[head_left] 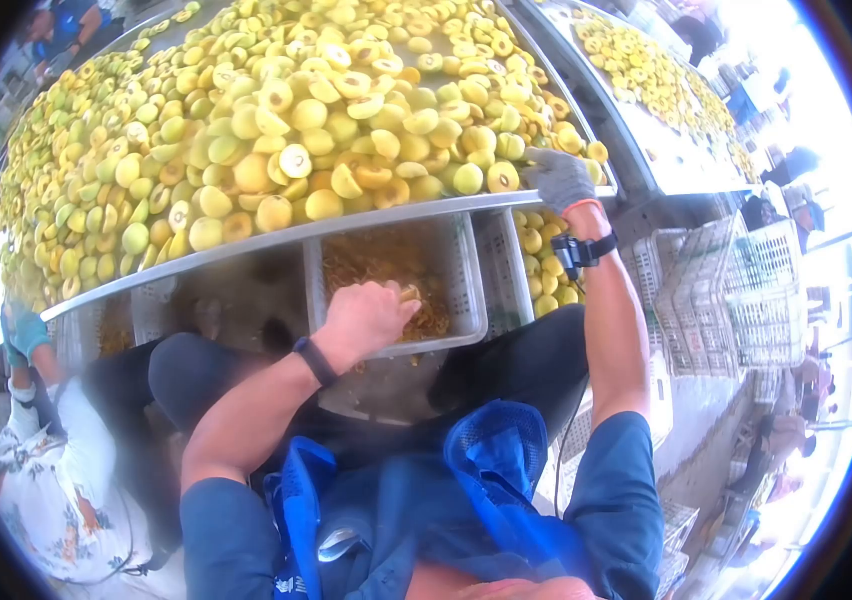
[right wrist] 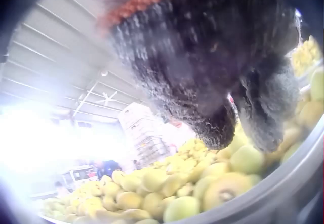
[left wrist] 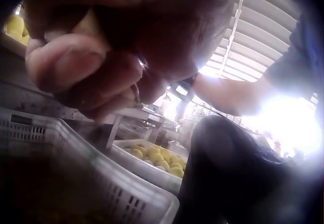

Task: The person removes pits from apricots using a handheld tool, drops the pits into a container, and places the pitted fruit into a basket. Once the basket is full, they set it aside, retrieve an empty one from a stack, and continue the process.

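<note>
My bare left hand (head_left: 371, 315) is curled above a white crate (head_left: 476, 290) with brownish-orange scraps (head_left: 431, 305) in it. In the left wrist view the fingers close round a small pale-yellow piece (left wrist: 90, 26); most of it is hidden, and I cannot tell its kind. My right hand (head_left: 561, 180), in a grey knitted glove with an orange cuff, reaches over the table's front rim at the right corner. Its gloved fingertips (right wrist: 217, 133) point down at halved yellow peaches (right wrist: 248, 158), some with pits, and look apart.
A large heap of peach halves (head_left: 316, 115) covers the metal-rimmed table (head_left: 246, 240). Another crate of fruit (head_left: 546, 265) stands under its right end. Stacked white crates (head_left: 736, 295) stand at right, near a second fruit table (head_left: 666, 150). A person in a patterned top (head_left: 56, 500) sits at left.
</note>
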{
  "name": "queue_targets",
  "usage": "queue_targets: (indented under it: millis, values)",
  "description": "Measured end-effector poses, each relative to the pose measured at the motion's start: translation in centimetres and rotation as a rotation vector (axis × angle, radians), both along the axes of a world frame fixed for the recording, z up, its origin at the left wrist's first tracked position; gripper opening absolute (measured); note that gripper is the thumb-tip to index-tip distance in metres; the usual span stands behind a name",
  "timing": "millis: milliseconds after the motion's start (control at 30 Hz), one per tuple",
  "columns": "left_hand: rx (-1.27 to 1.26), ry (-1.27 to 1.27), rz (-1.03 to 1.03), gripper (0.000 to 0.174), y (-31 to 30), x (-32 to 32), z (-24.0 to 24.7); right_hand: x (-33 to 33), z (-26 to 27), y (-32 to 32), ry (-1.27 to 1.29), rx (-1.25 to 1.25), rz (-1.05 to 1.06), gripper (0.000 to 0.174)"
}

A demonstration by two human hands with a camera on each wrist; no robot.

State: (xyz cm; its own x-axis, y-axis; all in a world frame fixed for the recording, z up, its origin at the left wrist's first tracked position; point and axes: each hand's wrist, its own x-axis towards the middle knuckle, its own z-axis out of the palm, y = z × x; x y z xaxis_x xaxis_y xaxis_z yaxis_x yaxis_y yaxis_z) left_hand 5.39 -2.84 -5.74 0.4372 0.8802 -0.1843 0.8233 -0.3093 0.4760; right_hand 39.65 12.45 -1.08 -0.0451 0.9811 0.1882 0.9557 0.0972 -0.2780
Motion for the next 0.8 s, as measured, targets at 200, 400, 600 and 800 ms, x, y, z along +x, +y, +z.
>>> queue_targets:
  millis: [200, 400, 600, 800]
  values:
    - [0.041, -0.100, -0.032, 0.046, -0.3, -0.4, -0.1, -12.7, 0.3, 8.1, 0.029, 0.032, 0.054, 0.052]
    - [0.062, -0.151, 0.025, 0.042, 0.0, -1.9, -0.1, -15.2, -2.4, 13.7, 0.062, -0.132, 0.250, 0.070]
    - [0.054, -0.307, 0.155, 0.046, 0.7, -2.7, -0.3, -16.1, -0.5, 7.8, 0.587, -0.425, 0.109, 0.067]
    - [-0.764, -1.332, 0.538, 0.036, 2.0, -4.1, 3.5, -16.2, -0.3, -3.0, 1.382, -0.619, 0.190, 0.052]
